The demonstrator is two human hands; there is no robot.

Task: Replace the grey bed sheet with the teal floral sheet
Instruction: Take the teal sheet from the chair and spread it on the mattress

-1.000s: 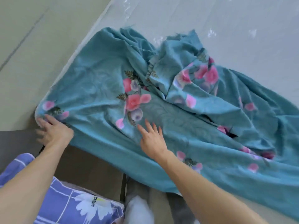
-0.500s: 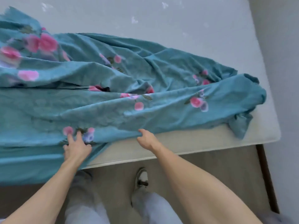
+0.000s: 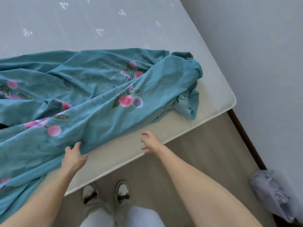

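Bunched teal floral cotton sheet (image 3: pixel 98 89) could slide off the bare pale mattress (image 3: pixel 218 89): left hand (image 3: pixel 74 157) merely pinches its edge, right hand (image 3: pixel 150 142) hovers beside it, fingers spread, empty.

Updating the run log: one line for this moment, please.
teal floral sheet: bunched on mattress | left hand: on sheet edge | right hand: open, holds nothing

Soft even daylight, slight blur, edges warped.

We see a crumpled pale lilac cloth bundle (image 3: pixel 273 192) on the wood-look floor (image 3: pixel 205 154) beside the plain grey wall (image 3: pixel 262 54). A dark brown skirting strip (image 3: pixel 246 138) runs along that wall's foot.
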